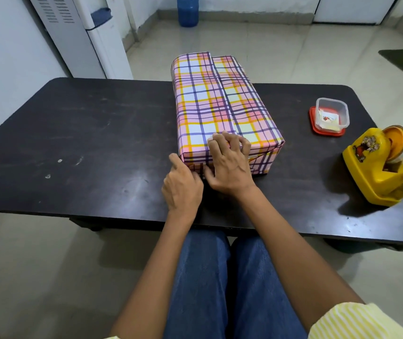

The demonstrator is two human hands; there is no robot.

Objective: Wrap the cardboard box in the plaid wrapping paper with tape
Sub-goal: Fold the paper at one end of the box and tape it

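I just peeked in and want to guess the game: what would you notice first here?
First, the big box wrapped in pink, yellow and purple plaid paper, lying across the middle of the black table. Two hands meet at its near end: the right hand curls over the top edge, the left hand touches the near left corner. At the table's right end sits a bright yellow plastic tape dispenser.

The plaid-wrapped box (220, 101) lies mid-table (73, 133). At its 6 o'clock end the right hand (229, 165) curls over the top edge, thumb on the near face. The left hand (182, 189) touches the 7 o'clock corner. A container (331, 116) sits at 3 o'clock, a tape dispenser (376, 167) at 4.
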